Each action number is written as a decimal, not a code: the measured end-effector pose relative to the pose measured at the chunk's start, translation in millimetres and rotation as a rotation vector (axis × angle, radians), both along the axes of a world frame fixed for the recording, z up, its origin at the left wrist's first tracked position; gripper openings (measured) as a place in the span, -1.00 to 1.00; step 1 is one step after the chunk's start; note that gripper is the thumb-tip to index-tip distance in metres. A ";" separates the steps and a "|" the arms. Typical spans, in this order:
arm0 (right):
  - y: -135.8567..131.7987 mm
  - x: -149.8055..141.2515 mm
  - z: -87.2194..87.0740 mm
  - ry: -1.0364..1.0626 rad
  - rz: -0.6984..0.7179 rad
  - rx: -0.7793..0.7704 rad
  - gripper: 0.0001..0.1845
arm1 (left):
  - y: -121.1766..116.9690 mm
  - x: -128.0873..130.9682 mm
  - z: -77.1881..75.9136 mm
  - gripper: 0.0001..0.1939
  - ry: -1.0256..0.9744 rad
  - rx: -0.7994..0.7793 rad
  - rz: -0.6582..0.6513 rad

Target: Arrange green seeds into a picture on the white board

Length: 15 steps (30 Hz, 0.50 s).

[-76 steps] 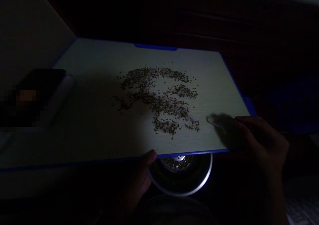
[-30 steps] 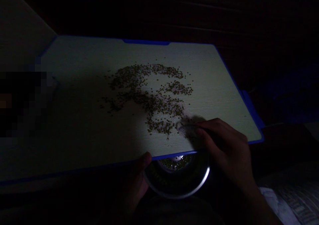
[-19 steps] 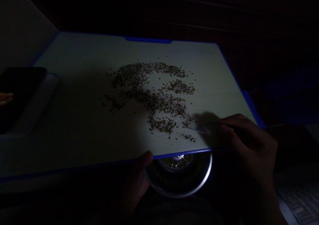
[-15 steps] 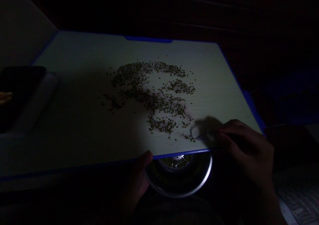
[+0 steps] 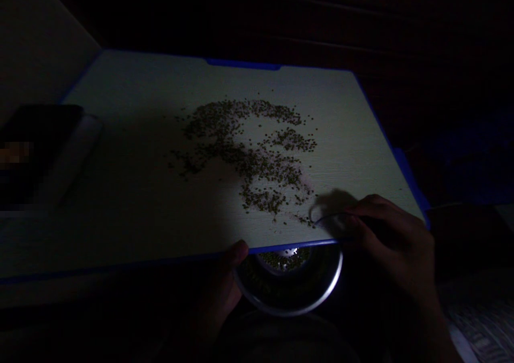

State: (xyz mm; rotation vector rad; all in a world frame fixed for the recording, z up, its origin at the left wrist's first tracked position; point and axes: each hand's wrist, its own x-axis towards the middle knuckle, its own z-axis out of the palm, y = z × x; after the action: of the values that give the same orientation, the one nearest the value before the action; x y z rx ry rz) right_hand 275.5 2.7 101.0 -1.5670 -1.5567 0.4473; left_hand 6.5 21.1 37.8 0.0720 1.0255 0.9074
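Observation:
Small green seeds, like mung beans [image 5: 261, 162], lie scattered in a loose patch over a pale tabletop [image 5: 341, 116] with blue edging. My right hand [image 5: 397, 245] is closed on the thin handle of what looks like a spoon [image 5: 331, 217]. Its tip touches the tabletop beside a few seeds near the front edge. Below that edge sits a round metal bowl [image 5: 287, 309] with more seeds inside; the table partly covers it. My left hand [image 5: 231, 277] is closed at the bowl's left side, thumb up against the table edge, its other fingers mostly hidden in the dark.
A dark, thick book-like object [image 5: 44, 149] lies at the table's left end, partly blurred out. A pale wall [image 5: 36, 42] rises behind it. Patterned cloth [image 5: 477, 320] shows at lower right. The surroundings are very dark.
The view has shifted slightly, so the table's left side sits a little further right. Both hands, the spoon and the bowl keep nearly the same places; the seeds look unchanged.

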 end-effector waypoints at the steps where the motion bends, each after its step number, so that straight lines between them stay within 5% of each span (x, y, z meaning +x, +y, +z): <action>1: 0.0 -0.3 0.1 -0.002 0.011 0.000 -0.90 | 0.6 0.8 -0.2 -0.24 -0.006 0.014 0.002; 10: -1.2 0.7 1.2 -0.033 0.117 0.015 -0.79 | -0.1 2.3 1.1 -0.21 -0.020 -0.013 0.018; 15: -2.0 1.6 2.5 -0.006 0.189 0.014 -0.70 | 5.3 5.6 -0.8 -0.18 -0.082 0.127 0.003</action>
State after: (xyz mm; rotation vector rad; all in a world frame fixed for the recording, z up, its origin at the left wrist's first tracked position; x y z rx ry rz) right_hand 277.1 0.7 103.6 -1.4176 -1.7164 0.5347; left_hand 12.0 26.4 37.0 0.1384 0.8913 0.9702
